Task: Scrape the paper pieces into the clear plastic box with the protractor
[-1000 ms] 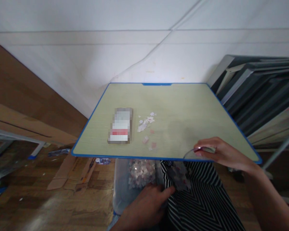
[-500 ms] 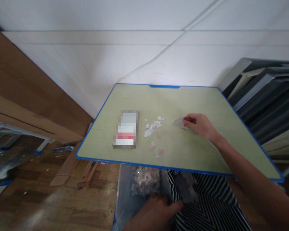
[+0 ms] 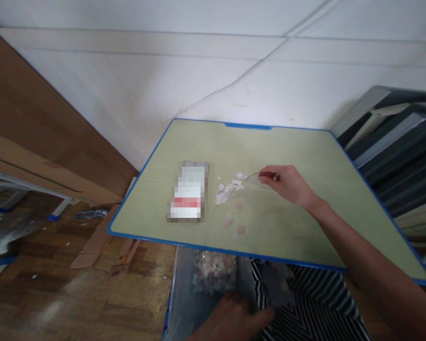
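Observation:
My right hand (image 3: pixel 287 182) is above the pale green tabletop (image 3: pixel 287 149), its fingers pinched round a see-through, fan-shaped piece (image 3: pixel 252 177) with a dark red part at the fingers. The exact kind of this piece is unclear. Its curved edge comes up to a pile of small white paper scraps (image 3: pixel 229 189). Below the pile lie several faint pink scraps (image 3: pixel 240 229). Under the table's front edge, my left hand (image 3: pixel 230 315) is over a clear plastic bin (image 3: pixel 179 284), thumb apart from the fingers and nothing visible in it. A bag of scraps (image 3: pixel 216 270) sits in the bin.
A blurred-out phone-shaped object (image 3: pixel 188 192) lies left of the scraps. Black-and-white striped cloth (image 3: pixel 315 303) is by my lap. A white wall (image 3: pixel 128 90) backs the table. Dark panels (image 3: pixel 401 142) lean at right, brown cardboard (image 3: pixel 49 123) at left; flattened cardboard (image 3: pixel 99 246) is on the floor.
My right hand has slid left with the see-through piece, toward the white scraps. The view has tilted slightly. My left hand has stayed near the bin.

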Tool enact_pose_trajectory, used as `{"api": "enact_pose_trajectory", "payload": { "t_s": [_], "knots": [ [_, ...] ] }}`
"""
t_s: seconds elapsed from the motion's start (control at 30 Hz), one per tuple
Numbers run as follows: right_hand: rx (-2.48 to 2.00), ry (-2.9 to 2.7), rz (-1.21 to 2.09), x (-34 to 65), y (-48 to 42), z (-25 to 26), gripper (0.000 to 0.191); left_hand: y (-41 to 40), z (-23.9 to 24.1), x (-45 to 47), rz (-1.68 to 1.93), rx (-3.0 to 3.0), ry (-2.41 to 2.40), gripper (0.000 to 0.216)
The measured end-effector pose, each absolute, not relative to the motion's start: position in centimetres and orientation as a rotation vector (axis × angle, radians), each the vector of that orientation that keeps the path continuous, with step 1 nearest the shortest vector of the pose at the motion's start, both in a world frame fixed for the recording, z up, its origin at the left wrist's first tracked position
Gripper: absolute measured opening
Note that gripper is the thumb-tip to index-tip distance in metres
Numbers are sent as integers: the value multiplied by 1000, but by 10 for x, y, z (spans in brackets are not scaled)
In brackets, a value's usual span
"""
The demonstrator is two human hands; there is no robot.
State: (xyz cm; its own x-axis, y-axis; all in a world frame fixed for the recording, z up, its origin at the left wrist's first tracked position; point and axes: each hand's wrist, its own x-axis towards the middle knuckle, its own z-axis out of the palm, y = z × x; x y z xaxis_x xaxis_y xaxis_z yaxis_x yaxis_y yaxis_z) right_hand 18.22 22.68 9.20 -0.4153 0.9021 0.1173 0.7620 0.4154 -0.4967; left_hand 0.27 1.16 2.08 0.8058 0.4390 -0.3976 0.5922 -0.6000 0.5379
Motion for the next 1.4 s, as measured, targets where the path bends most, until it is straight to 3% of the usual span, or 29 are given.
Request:
{"api": "enact_pose_trajectory", "payload": {
  "t_s": [0.2, 0.37, 0.6, 0.9, 1.13, 1.4],
  "knots": [
    [-1449, -2374, 361, 181, 246, 89, 24, 8, 9, 4, -266, 2380, 787, 41],
    [-1260, -2487, 585, 193, 243, 94, 20, 3, 4, 4, -233, 2450, 805, 41],
    [-1422, -2322, 544, 194, 237, 87, 18, 5, 6, 4, -258, 2480, 785, 42],
    [-1048, -2457, 777, 179, 211, 84, 19, -3, -5, 5, -151, 2557, 822, 43],
    [-1127, -2360, 575, 167, 212, 78, 18, -11, -17, 3, 82, 2558, 878, 37],
    [-967, -2468, 619, 163, 206, 83, 18, -14, -21, 5, 148, 2568, 901, 32]
  ]
}}
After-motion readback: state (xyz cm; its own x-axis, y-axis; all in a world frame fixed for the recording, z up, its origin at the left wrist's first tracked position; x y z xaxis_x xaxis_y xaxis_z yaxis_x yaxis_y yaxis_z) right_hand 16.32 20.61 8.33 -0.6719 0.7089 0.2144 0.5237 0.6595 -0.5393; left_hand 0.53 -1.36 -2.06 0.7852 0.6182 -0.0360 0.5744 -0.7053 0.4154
